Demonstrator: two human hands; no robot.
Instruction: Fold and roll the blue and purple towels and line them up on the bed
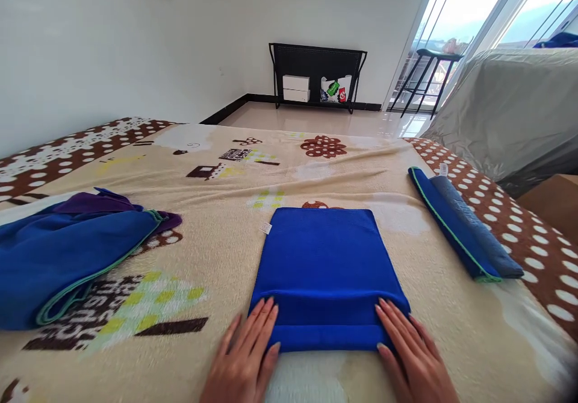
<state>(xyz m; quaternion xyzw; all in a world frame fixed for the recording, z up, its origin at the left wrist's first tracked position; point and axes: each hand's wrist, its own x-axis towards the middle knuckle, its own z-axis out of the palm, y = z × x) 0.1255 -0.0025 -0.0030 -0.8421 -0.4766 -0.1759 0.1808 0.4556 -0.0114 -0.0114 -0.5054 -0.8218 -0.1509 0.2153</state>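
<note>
A bright blue cloth [323, 252] with a small white tag lies flat in front of me, its near edge folded over into a band. My left hand [246, 352] rests on the left end of that band, fingers stretched forward and thumb at the near edge. On the right end lies my right hand [410, 352] in much the same pose, fingers extended. Both palms face down, and neither hand grips anything that I can see. A ridge runs across the cloth just beyond the fingertips.
Under everything is a patterned beige blanket [217, 234]. Crumpled blue and purple cloths [76, 246] lie at left. Two rolled cloths, one blue [447, 228] and one grey-blue [478, 228], lie at right. A black rack [316, 59] stands by the far wall.
</note>
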